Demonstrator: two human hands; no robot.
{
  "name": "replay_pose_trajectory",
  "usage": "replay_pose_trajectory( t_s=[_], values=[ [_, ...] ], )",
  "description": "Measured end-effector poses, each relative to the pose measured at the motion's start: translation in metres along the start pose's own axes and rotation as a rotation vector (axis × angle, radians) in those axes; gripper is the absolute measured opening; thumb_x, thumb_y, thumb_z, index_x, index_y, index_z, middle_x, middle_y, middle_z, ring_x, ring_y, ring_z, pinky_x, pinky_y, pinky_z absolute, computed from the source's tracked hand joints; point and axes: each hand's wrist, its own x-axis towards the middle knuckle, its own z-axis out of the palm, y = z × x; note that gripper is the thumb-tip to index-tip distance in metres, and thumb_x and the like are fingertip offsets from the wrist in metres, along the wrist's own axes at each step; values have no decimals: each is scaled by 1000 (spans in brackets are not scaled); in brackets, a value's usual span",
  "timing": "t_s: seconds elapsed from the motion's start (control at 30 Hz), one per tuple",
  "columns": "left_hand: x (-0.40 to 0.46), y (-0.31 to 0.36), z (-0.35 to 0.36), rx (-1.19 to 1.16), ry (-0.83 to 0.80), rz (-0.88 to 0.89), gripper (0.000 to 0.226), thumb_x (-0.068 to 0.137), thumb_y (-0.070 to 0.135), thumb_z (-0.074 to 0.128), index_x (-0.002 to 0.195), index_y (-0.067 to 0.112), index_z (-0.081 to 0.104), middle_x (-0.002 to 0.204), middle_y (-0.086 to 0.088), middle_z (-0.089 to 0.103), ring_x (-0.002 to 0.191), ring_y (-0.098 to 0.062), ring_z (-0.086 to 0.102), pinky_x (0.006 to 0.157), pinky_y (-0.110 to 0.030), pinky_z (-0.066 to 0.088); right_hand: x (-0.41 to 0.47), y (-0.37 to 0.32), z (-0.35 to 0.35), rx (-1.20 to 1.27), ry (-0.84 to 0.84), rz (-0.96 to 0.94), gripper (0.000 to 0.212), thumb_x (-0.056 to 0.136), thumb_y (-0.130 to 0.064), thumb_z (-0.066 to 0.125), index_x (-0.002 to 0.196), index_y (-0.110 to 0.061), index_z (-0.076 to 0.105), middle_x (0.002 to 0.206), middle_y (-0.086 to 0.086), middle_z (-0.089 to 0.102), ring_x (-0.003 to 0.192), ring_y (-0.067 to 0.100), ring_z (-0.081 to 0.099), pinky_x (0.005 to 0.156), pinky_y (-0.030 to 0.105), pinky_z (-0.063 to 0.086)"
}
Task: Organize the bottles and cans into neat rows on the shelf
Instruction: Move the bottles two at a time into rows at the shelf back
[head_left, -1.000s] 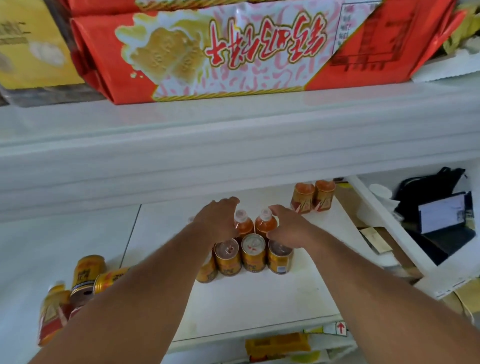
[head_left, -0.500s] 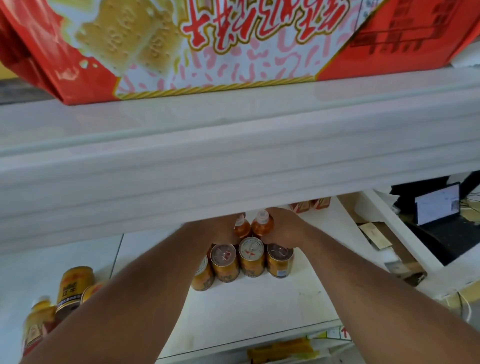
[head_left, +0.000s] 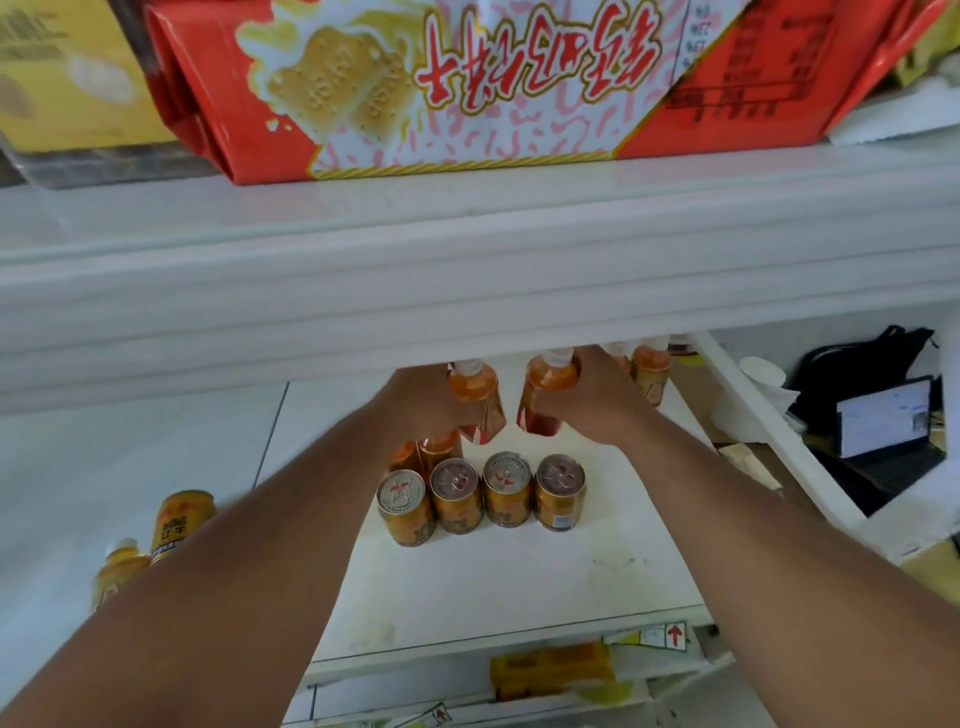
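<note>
We grip two orange bottles above the white shelf (head_left: 493, 587).

Our left hand (head_left: 421, 402) curls round the left bottle (head_left: 475, 397) and our right hand (head_left: 597, 400) round the right bottle (head_left: 545, 395), both tilted and lifted just behind the row of four cans (head_left: 480, 496), which stands upright near the shelf's middle.

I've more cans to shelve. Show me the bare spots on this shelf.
Bare: the shelf between the four-can row and the front edge, and left of that row. Crowded: behind the cans, where the left hand and right hand each hold a bottle.
</note>
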Motion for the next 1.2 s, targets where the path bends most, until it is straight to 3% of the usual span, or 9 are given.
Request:
replay_pose_trajectory(
  t_s=[0.17, 0.3, 0.47, 0.67, 0.77, 0.83, 0.97, 1.2],
  values=[
    [-24, 10, -8, -203, 151, 122, 45, 62, 26, 82, 93, 46, 56, 95, 21, 64, 90, -4, 64, 70, -24, 52, -21, -17, -15, 82, 103, -77, 49, 69, -38, 77, 112, -31, 55, 97, -17, 62, 86, 0, 59, 59, 20, 41],
    [-46, 12, -7, -280, 135, 151, 45, 52, 37, 77, 92, 47, 57, 97, 23, 63, 87, 3, 64, 75, -29, 55, -47, -30, -15, 160, 143, -106, 41, 69, -34, 78, 103, -39, 57, 92, -22, 64, 81, -15, 59, 57, 8, 39],
    [-77, 6, -9, -325, 85, 186, 52, 51, 38, 76, 98, 47, 57, 104, 21, 66, 94, 0, 65, 79, -31, 58, -85, -42, -7, 174, 168, -122, 40, 69, -33, 79, 106, -33, 65, 95, -18, 69, 88, -5, 62, 70, 20, 44],
    [-125, -6, -7, -353, -19, 209, 43, 55, 34, 74, 96, 44, 63, 92, 23, 70, 88, 4, 65, 76, -24, 52, -141, -50, 6, 203, 188, -91, 33, 71, -26, 82, 96, -39, 65, 95, -20, 69, 88, -11, 61, 74, 17, 44],
    [-151, -5, -4, -323, -30, 233, 42, 56, 40, 71, 96, 41, 63, 92, 18, 70, 90, -3, 66, 81, -31, 52, -171, -49, 9, 204, 194, -60, 43, 72, -27, 83, 110, -37, 66, 103, -20, 68, 93, -9, 60, 76, 16, 42],
    [-167, -1, -1, -338, -49, 255, 40, 62, 31, 76, 99, 38, 62, 96, 16, 69, 93, -4, 65, 86, -36, 54, -188, -48, 9, 205, 202, -53, 50, 71, -28, 83, 118, -32, 66, 107, -17, 68, 97, -4, 61, 79, 20, 45],
    [-193, 11, 6, -358, -54, 290, 47, 70, 25, 79, 109, 35, 55, 103, 15, 65, 101, -10, 63, 87, -38, 55, -219, -48, 1, 195, 207, -40, 51, 67, -37, 82, 115, -36, 65, 105, -18, 68, 97, -2, 62, 76, 21, 47],
    [-232, 45, 28, -329, -15, 266, 56, 69, 27, 82, 113, 35, 49, 100, 20, 61, 92, 2, 60, 72, -19, 49, -261, -33, -27, 227, 202, -65, 56, 66, -41, 80, 120, -36, 65, 104, -19, 69, 97, -2, 63, 80, 24, 50]
  ],
)
